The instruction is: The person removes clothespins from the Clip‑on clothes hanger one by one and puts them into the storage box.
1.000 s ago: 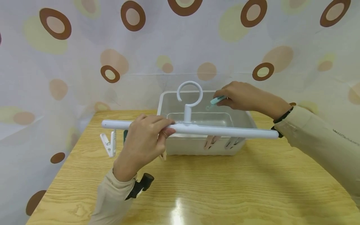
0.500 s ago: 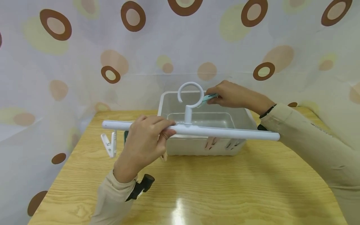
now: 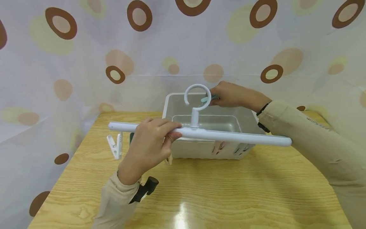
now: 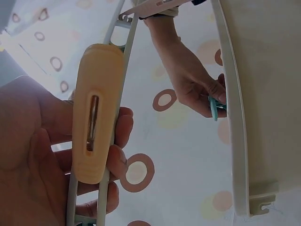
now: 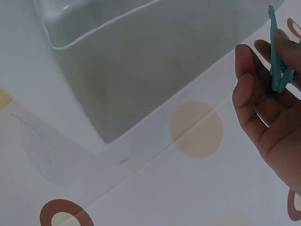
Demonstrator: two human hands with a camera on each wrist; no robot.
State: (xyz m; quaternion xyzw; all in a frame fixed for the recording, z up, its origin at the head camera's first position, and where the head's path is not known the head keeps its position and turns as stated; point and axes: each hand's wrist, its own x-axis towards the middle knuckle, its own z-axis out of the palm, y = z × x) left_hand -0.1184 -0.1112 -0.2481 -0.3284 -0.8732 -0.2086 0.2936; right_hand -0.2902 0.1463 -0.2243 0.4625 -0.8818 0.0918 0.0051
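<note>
My left hand grips the bar of a white hanger left of its round hook. Under the bar hang a white clothespin, a pink clothespin, a grey clothespin and a dark green one mostly behind my left hand. A peach clothespin hangs by my left palm, seen large in the left wrist view. Beyond the hook, my right hand pinches a teal clothespin over the back of a whitish plastic bin. The hook partly covers that clothespin in the head view.
The bin stands on a wood-grain table, behind the hanger bar. A white curtain with brown and peach ovals closes off the back and left side. The bar's right end overlaps my right sleeve in the head view.
My right hand has moved left with the teal clothespin, from the bin's back right to behind the hook. My left hand still holds the hanger; the whole view shifts slightly.
</note>
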